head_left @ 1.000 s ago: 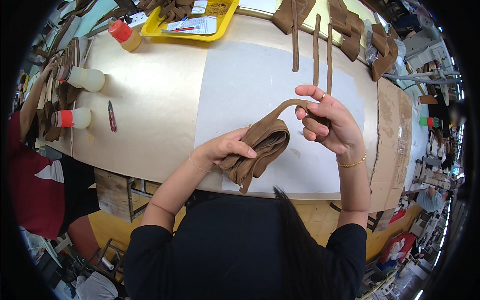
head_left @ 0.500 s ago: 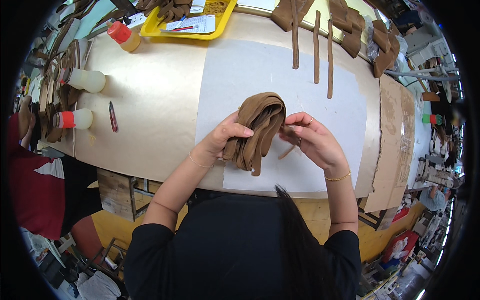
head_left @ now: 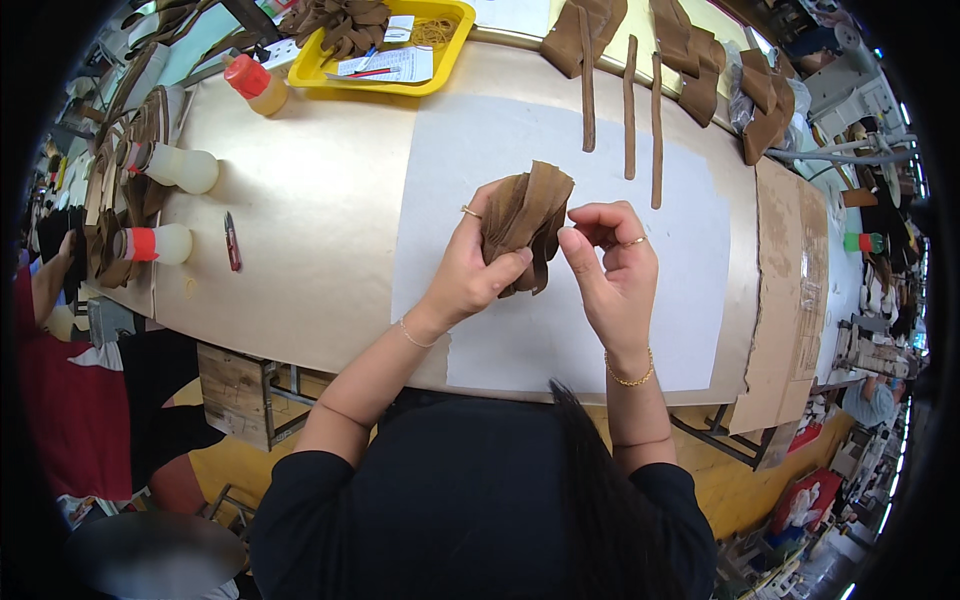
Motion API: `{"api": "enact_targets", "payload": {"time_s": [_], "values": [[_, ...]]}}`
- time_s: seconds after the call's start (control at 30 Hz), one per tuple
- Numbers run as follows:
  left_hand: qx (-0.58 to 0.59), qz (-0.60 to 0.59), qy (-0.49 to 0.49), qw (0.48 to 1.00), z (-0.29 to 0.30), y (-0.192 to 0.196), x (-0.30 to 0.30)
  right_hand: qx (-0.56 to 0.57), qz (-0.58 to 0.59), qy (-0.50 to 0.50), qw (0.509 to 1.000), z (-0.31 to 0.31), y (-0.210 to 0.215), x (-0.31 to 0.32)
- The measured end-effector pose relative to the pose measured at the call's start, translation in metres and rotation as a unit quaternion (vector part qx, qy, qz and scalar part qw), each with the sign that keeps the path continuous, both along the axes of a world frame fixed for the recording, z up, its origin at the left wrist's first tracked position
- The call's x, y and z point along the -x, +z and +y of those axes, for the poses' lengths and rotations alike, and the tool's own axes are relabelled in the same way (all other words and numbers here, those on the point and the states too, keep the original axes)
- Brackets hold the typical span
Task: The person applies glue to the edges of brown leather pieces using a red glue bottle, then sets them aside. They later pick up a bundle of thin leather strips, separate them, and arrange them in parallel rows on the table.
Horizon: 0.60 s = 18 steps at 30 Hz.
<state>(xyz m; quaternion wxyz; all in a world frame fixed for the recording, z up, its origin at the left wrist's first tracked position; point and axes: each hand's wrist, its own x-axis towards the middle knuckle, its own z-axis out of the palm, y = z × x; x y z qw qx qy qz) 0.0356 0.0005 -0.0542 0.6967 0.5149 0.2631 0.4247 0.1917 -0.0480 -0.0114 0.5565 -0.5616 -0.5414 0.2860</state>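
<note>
A folded bundle of brown leather strips (head_left: 528, 212) is gripped in my left hand (head_left: 472, 278), thumb across its near side and fingers behind. It is held over a white paper sheet (head_left: 660, 300) on the table, strip ends fanning upward. Just right of the bundle, my right hand (head_left: 618, 268) is raised with bent fingers; a small gap shows between thumb and forefinger, and nothing is visible in it. Beyond, three single brown strips (head_left: 630, 110) lie side by side, partly on the sheet.
A yellow tray (head_left: 455, 50) with brown pieces, papers and pens stands at the back. Bottles with red bands, including a glue bottle (head_left: 170, 243), line the left, near a red cutter (head_left: 232, 245). Cardboard (head_left: 785, 280) covers the right edge. Another person's red-clad body (head_left: 75, 410) is at left.
My left hand has turned the bundle, so its strip ends now point up instead of the folded loop. My right hand has let go of a strip and moved slightly left.
</note>
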Motion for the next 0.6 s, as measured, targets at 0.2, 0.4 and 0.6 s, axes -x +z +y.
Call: {"api": "enact_targets", "payload": {"time_s": [0.2,0.4,0.6], "values": [[-0.088,0.007,0.078,0.993,-0.006,-0.004,-0.02,0.06,-0.009,0.013,0.998,-0.002,0.004,0.009],[-0.187,0.101,0.08,0.974,-0.005,-0.012,-0.032,0.073,-0.107,0.014,0.991,0.01,0.002,0.007],[-0.207,0.129,-0.002,0.97,0.003,-0.003,-0.02,0.124,-0.07,0.041,0.989,0.026,-0.005,-0.009]]}}
